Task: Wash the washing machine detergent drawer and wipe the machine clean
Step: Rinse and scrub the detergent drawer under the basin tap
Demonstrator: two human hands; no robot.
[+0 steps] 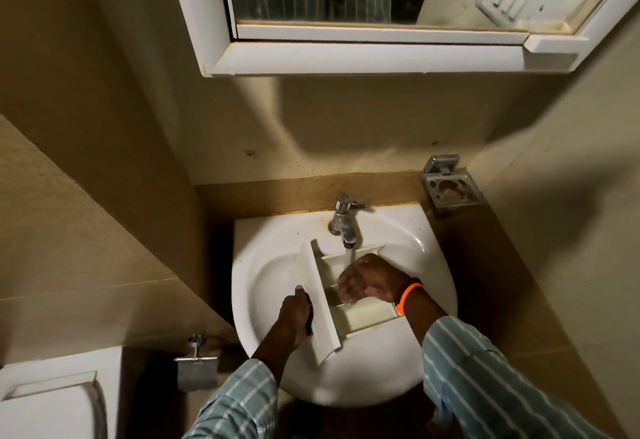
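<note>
A white detergent drawer (323,303) lies across the white sink (263,276), its front panel turned to the left. Water runs from the chrome tap (343,220) into the drawer's far compartment. My left hand (294,314) grips the drawer's front panel from the left side. Inside the middle compartments rests my right hand (367,279), wet, fingers spread and pressed on the plastic just below the stream. An orange band sits on that wrist.
A mirror cabinet (374,54) hangs over the sink. A metal holder (450,186) is fixed on the wall at the right, a paper holder (197,366) at the lower left, and a white toilet tank (52,400) beside it.
</note>
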